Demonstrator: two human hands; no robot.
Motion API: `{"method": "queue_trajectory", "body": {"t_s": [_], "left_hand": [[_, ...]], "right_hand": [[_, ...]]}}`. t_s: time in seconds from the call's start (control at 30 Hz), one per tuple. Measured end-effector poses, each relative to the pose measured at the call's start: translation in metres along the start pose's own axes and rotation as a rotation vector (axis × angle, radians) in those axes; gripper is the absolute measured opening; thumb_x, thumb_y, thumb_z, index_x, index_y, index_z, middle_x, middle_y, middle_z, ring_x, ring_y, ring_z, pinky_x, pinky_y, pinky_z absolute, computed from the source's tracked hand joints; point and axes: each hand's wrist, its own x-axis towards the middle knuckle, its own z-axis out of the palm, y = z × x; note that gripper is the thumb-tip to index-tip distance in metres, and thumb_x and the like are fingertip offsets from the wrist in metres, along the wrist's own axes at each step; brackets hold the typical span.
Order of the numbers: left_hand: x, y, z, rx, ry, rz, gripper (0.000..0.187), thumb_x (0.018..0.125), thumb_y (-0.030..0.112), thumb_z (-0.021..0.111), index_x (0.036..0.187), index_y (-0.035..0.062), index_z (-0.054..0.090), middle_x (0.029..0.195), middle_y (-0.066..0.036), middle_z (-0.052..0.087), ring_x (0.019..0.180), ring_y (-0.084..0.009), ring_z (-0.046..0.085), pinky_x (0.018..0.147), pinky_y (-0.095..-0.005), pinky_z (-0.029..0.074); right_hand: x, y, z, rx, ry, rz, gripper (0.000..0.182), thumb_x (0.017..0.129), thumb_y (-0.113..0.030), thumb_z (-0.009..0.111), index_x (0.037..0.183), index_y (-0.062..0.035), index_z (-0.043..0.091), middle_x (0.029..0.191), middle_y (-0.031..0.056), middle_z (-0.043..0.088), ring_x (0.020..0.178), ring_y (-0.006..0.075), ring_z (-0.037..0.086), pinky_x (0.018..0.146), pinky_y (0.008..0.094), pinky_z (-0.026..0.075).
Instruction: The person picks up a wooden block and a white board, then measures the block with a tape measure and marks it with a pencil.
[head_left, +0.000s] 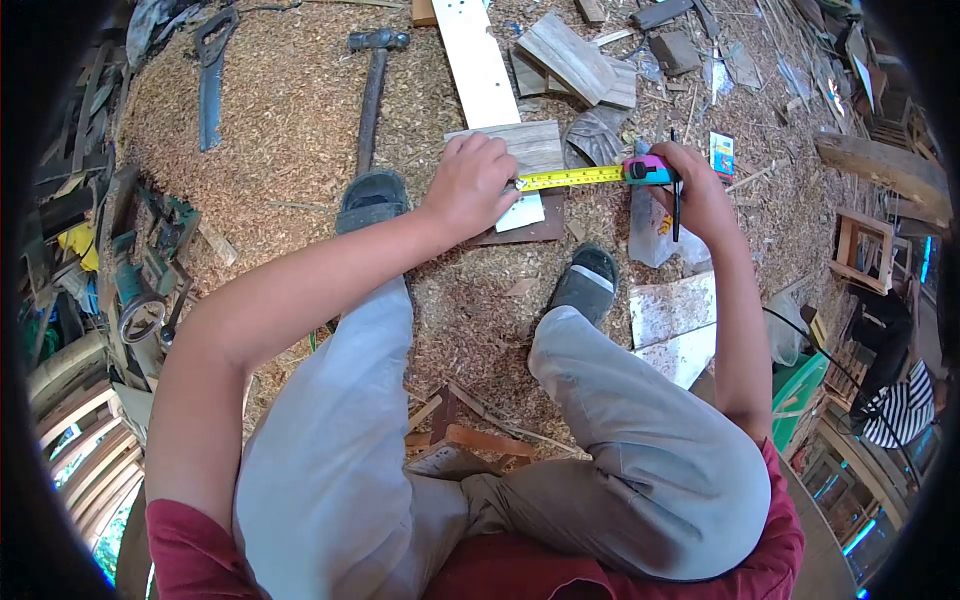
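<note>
My right hand [695, 190] is closed round a pink and teal tape measure [650, 170], with a black pen [677, 205] also held in its fingers. Its yellow blade [572, 178] is drawn out leftward to my left hand [470, 185]. That hand has its fingers curled over the left end of a short wood-grain board [530, 143], the thumb side close to the blade's tip. The blade runs along the board's near edge. Beneath lies a long white strip [480, 65] with small dark holes, and its near end rests over a brown flat piece [545, 222].
Wood shavings cover the ground. A hammer [372, 95] and a handsaw [210, 85] lie to the left. More wood-grain pieces [570, 60] are stacked beyond the board. A clear plastic bag [650, 235] sits below my right hand. Another person [900, 400] is at far right.
</note>
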Motion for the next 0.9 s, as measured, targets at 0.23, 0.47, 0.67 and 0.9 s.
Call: {"method": "queue_trajectory", "body": {"t_s": [0.23, 0.47, 0.67, 0.9], "left_hand": [[0.002, 0.003, 0.0, 0.003, -0.005, -0.012, 0.03, 0.077, 0.02, 0.089, 0.091, 0.0083, 0.065, 0.098, -0.009, 0.06, 0.104, -0.0331, 0.06, 0.096, -0.0477, 0.047], [0.003, 0.005, -0.001, 0.025, -0.014, -0.016, 0.03, 0.077, 0.018, 0.089, 0.09, 0.0074, 0.064, 0.098, -0.01, 0.06, 0.105, -0.0337, 0.06, 0.096, -0.0482, 0.047], [0.005, 0.009, -0.001, 0.034, -0.036, -0.029, 0.03, 0.077, 0.018, 0.089, 0.09, 0.0071, 0.064, 0.098, -0.01, 0.061, 0.104, -0.0339, 0.06, 0.095, -0.0485, 0.048], [0.008, 0.011, -0.001, 0.047, -0.067, -0.062, 0.027, 0.078, 0.017, 0.089, 0.09, 0.0076, 0.066, 0.099, -0.01, 0.063, 0.105, -0.0338, 0.061, 0.096, -0.0478, 0.049]], "right_hand": [[0.001, 0.002, -0.001, 0.036, -0.02, -0.02, 0.042, 0.081, -0.003, 0.084, 0.119, -0.0062, 0.067, 0.105, 0.0165, 0.07, 0.104, 0.0425, 0.067, 0.09, 0.0497, 0.054], [0.0, 0.017, 0.008, -0.017, 0.007, -0.045, 0.044, 0.081, -0.006, 0.086, 0.12, -0.0079, 0.066, 0.108, 0.0162, 0.07, 0.106, 0.0425, 0.067, 0.091, 0.0502, 0.055], [0.001, 0.026, 0.015, -0.002, -0.032, -0.015, 0.047, 0.082, -0.006, 0.086, 0.124, -0.0041, 0.066, 0.111, 0.0167, 0.071, 0.108, 0.0415, 0.068, 0.095, 0.0483, 0.054], [0.002, 0.04, 0.03, 0.031, -0.012, -0.037, 0.046, 0.082, -0.006, 0.086, 0.123, -0.0047, 0.066, 0.11, 0.0154, 0.071, 0.106, 0.0398, 0.068, 0.094, 0.0472, 0.055]]}}
